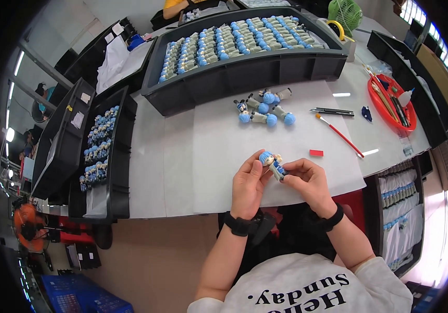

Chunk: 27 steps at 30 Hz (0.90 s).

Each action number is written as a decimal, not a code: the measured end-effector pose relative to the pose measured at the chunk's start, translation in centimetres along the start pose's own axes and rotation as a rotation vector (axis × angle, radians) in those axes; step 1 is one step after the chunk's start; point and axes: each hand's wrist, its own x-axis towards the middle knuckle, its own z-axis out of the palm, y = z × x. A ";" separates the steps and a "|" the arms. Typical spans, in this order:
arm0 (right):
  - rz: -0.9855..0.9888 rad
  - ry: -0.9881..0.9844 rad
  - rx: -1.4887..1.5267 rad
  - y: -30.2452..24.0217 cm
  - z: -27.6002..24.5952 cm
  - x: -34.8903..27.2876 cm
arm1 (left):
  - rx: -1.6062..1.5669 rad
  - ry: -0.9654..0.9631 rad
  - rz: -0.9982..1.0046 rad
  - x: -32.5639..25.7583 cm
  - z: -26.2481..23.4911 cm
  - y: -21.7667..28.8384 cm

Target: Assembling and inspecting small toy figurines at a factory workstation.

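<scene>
Between my two hands, just over the near edge of the white paper (218,177), I hold a small blue-haired figurine (274,165). Its head and upper side are pinched by my left hand (248,185). The fingers of my right hand (310,182) close on its lower end. Farther up the paper lies a loose cluster of similar figurines (265,107), tipped at various angles. A small red block (316,153) rests just beyond my right hand. Past it are a red-handled paintbrush (340,135) and a dark craft knife or pen (332,111).
A large dark crate (244,70) with rows of figurines spans the table's far side. Another black crate (122,156) of figurines stands at left. At right are a red basket (413,117) of brushes and tools and a lower crate (372,208). A green fan (345,14) stands behind.
</scene>
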 end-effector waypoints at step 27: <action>-0.047 -0.223 0.080 1.1 0.5 0.9 | -0.074 0.031 -0.029 0.5 -0.3 0.0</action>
